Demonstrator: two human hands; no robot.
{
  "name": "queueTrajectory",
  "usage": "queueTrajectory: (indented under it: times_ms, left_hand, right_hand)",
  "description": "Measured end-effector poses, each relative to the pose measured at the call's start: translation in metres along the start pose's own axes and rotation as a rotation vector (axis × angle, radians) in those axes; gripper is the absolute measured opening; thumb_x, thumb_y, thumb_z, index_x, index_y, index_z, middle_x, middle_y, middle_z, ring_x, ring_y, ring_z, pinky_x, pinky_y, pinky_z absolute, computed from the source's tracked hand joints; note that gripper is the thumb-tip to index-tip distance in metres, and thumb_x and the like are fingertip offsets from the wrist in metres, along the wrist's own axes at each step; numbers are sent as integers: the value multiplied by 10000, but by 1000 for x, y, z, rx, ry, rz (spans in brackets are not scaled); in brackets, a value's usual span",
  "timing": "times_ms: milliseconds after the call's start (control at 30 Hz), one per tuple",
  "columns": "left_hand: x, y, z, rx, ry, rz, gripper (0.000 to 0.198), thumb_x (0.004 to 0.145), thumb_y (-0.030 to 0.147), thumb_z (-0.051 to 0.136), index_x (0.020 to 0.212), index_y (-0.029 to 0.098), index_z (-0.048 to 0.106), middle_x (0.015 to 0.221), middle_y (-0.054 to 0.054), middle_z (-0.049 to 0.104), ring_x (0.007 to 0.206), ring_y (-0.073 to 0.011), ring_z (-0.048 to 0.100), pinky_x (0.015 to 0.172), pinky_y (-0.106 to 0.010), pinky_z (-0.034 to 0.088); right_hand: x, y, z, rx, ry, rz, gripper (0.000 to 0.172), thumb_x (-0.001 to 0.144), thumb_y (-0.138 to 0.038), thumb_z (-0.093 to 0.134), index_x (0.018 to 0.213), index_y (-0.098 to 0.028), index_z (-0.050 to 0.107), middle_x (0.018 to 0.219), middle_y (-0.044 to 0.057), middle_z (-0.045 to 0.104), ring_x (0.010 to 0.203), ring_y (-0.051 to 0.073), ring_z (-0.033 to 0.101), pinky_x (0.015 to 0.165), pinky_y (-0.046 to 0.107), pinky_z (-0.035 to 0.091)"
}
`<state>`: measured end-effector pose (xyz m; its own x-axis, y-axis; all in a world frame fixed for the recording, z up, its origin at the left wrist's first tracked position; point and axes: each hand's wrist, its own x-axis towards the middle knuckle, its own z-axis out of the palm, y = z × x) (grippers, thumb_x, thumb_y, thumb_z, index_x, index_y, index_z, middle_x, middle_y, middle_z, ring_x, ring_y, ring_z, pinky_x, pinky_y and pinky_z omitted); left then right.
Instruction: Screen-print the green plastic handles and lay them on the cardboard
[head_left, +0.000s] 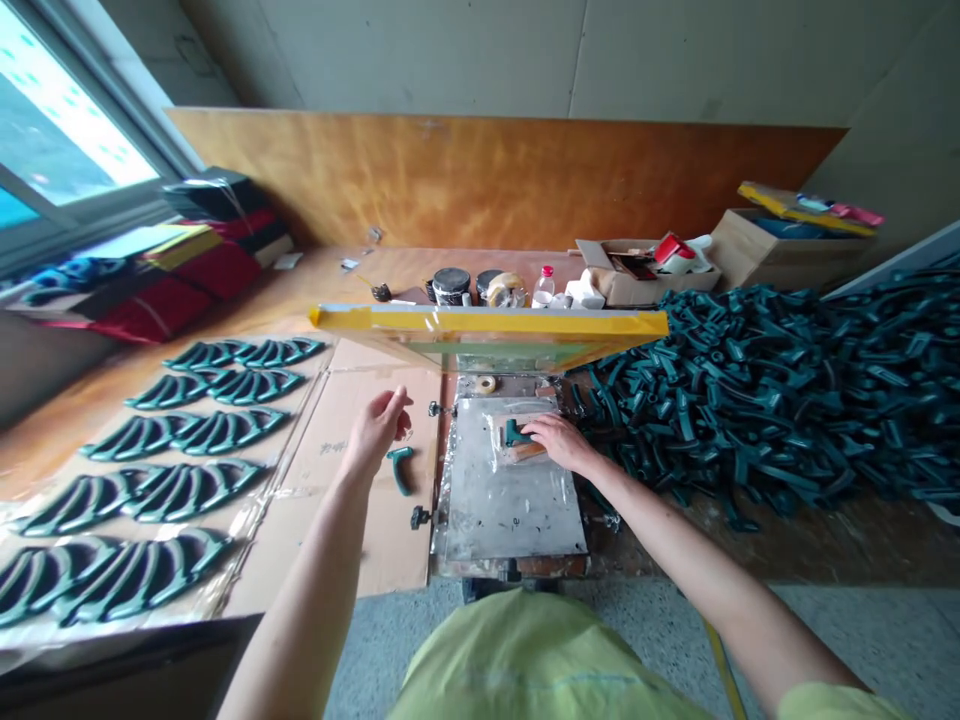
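Observation:
My right hand (pixel 559 440) reaches over the flat metal plate (pixel 517 515). Its fingers grip one end of a dark green plastic handle-shaped piece (pixel 514 433), which sits at a small holder (pixel 525 452) on the plate. My left hand (pixel 380 425) hovers above the cardboard sheet (pixel 330 530), its fingers loosely curled and nothing visible in them. Just below it, a similar curved green piece (pixel 403 470) lies alone on the cardboard. Behind both hands, a yellow-edged screen frame (pixel 487 320) is raised over the plate's far end.
Rows of green pieces (pixel 199 485) are fanned out at left. A large heap of green pieces (pixel 780 400) covers the right side. Black-lidded jars (pixel 451 287), a red-capped bottle (pixel 544 285) and an open carton (pixel 626 285) stand behind the frame. Black knobs (pixel 421 517) stick out left of the plate.

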<state>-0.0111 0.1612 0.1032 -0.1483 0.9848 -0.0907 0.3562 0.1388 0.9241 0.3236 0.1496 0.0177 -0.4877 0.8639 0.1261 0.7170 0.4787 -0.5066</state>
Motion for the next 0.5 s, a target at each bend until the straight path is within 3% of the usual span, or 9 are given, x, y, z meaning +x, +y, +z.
queueTrajectory:
  times_ms: [133, 233, 300, 367, 433, 500]
  left_hand:
    - [-7, 62, 2, -309, 131, 209, 396, 843, 575, 554, 826, 181, 584, 491, 46, 528, 403, -70, 419, 414, -179, 317]
    - [-3, 84, 7, -451, 252, 326, 336, 893, 525, 498, 839, 198, 557, 493, 60, 521, 388, -70, 406, 408, -184, 308]
    - [1, 87, 12, -458, 295, 322, 335, 919, 467, 441, 766, 192, 554, 486, 49, 512, 387, -75, 404, 402, -195, 303]
    - [0, 85, 14, -413, 289, 276, 370, 923, 420, 405, 680, 183, 555, 472, 30, 506, 392, -81, 404, 403, -205, 302]
    - [-8, 77, 13, -367, 257, 245, 414, 924, 444, 395, 684, 173, 597, 488, 14, 526, 418, -93, 429, 420, -213, 323]
    - [-25, 65, 8, -346, 208, 201, 505, 918, 554, 375, 784, 162, 662, 579, -15, 600, 492, -117, 502, 458, -228, 373]
  right_hand:
    - [5, -5, 2, -200, -34, -21, 235, 949, -236, 517, 1079, -259, 712, 995, 57, 611, 967, 186, 563, 817, 290, 454]
    - [6, -10, 8, -270, 2, -43, 316, 920, -328, 587, 1221, -260, 656, 1196, 102, 614, 1161, 243, 520, 949, 369, 436]
    - [10, -16, 17, -273, -20, -85, 458, 904, -341, 614, 1353, -265, 555, 1388, 107, 538, 1312, 266, 434, 1062, 434, 370]
    - [14, -21, 26, -269, -70, -113, 508, 898, -341, 626, 1388, -270, 515, 1458, 82, 493, 1375, 266, 388, 1116, 478, 318]
    - [17, -22, 30, -278, -63, -119, 438, 884, -323, 647, 1312, -256, 587, 1387, 61, 570, 1332, 248, 459, 1096, 473, 366]
    - [15, -16, 24, -310, 58, -76, 261, 894, -284, 623, 1131, -196, 691, 1174, 37, 705, 1168, 201, 601, 983, 376, 492]
